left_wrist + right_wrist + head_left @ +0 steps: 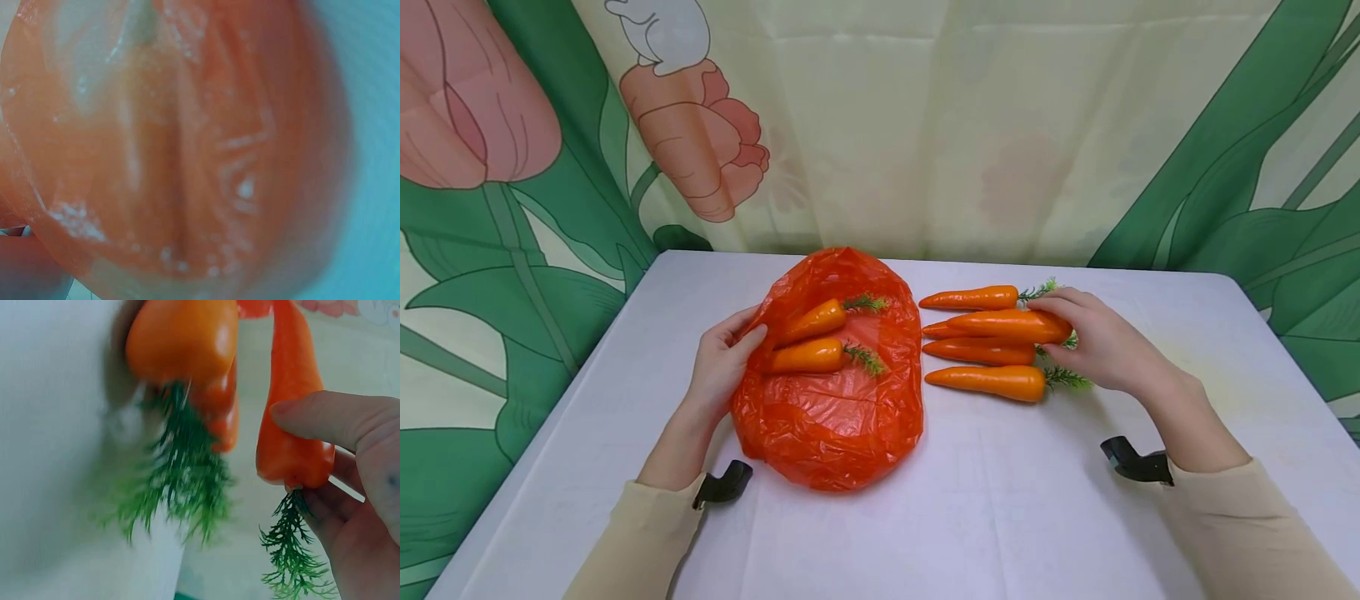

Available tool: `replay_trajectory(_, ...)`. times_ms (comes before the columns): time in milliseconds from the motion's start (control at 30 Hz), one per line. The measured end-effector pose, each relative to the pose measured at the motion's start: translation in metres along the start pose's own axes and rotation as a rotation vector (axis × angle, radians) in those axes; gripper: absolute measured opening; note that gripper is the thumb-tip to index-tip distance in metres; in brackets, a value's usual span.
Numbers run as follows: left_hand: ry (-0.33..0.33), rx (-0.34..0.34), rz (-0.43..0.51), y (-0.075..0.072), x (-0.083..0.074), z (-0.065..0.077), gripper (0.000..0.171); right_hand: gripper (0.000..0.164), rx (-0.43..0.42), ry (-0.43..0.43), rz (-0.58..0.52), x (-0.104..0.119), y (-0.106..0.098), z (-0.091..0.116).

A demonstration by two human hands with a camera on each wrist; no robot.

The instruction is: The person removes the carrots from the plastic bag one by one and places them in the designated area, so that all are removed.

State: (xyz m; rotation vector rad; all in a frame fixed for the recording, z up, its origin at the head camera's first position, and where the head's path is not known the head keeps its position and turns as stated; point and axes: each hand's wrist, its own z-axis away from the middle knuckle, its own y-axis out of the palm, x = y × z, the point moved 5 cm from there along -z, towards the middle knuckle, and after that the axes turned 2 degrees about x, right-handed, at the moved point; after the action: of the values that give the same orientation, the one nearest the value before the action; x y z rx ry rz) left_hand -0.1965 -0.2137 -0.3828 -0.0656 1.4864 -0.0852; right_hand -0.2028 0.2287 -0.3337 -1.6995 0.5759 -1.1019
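Note:
An open red plastic bag (842,417) lies on the white table, with two carrots (808,357) inside, their green tops pointing right. At its left rim, my left hand (718,362) pinches the plastic between thumb and fingers. The left wrist view is filled by the blurred red bag (219,125). To the right, my right hand (1090,337) grips a carrot (1000,326) by its thick end, thumb on one side and fingers behind. In the right wrist view, this carrot (294,419) shows its leafy top hanging down, held apart from the others.
Three more carrots lie by my right hand: one at the back (977,297), one partly under the held carrot (985,352), and one nearest me (988,382). A curtain (925,133) with printed plants hangs behind the table (865,550).

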Motion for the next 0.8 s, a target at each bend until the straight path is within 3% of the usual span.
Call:
replay_trajectory(333, 0.008, -0.003, 0.003, -0.001, 0.003, -0.001, 0.045, 0.052, -0.08, 0.028, 0.032, -0.035, -0.021, 0.009)
replay_trajectory(567, 0.009, 0.0, 0.008, -0.001, 0.002, -0.001, 0.045, 0.049, -0.082, 0.094, 0.037, -0.063, -0.026, 0.013)
replay_trajectory(800, 0.02, -0.001, -0.005, -0.002, 0.002, -0.002, 0.045, 0.048, -0.086, 0.098, 0.042, -0.084, -0.028, 0.016)
